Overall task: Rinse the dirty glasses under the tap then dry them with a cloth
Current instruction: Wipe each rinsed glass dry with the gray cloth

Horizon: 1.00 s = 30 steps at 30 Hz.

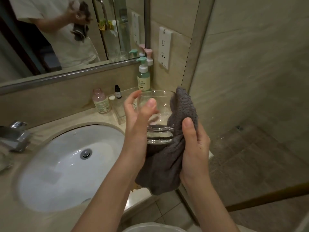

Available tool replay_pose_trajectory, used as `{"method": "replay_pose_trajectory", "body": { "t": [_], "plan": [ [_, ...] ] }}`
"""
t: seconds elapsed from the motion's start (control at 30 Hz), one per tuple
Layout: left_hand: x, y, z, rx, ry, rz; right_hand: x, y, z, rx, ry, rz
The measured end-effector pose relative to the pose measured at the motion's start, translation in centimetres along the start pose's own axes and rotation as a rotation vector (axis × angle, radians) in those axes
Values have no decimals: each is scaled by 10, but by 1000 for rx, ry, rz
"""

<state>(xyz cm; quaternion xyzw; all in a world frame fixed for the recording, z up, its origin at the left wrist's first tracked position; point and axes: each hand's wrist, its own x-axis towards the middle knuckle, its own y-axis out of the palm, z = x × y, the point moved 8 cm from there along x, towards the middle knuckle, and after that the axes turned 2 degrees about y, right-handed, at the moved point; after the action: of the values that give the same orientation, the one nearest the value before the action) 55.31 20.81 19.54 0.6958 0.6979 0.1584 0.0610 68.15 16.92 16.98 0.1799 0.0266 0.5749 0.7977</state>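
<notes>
We are in the drying step: our left hand (138, 118) grasps the clear glass tumbler (157, 114) with thumb and fingers curled round it, held up to the right of the sink basin (66, 164). Our right hand (194, 144) clasps the grey cloth (167, 164) against the tumbler's right side. Next, we judge, turn the tumbler inside the cloth.

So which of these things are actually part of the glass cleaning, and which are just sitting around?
Part of the job:
glass, held by the left hand
grey cloth, gripped by the right hand
tap
sink

Just lying about:
green pump bottle
pink bottle
small dark bottle
</notes>
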Motion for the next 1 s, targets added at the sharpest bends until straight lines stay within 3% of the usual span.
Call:
{"method": "replay_pose_trajectory", "body": {
  "t": [0.1,0.2,0.3,0.47,0.63,0.7,0.87,1.0],
  "plan": [
    [-4,-5,-6,238,120,-85,0,-1,-3,-51,-22,-11],
    [-7,0,-4,235,113,-52,0,0,0,-93,-60,4],
    [-3,4,-6,146,108,-38,0,3,4,-75,-74,18],
    [0,16,11,-174,-136,87,5,-1,-1,119,48,9],
    [1,8,-7,362,105,-11,6,-11,-6,117,65,-34],
    [-3,10,-9,450,152,-23,7,-12,-3,89,41,-53],
    [-4,24,-16,382,214,26,10,-9,3,144,29,-28],
    [6,30,-3,134,60,96,10,-13,-1,259,109,-67]
  ]
}}
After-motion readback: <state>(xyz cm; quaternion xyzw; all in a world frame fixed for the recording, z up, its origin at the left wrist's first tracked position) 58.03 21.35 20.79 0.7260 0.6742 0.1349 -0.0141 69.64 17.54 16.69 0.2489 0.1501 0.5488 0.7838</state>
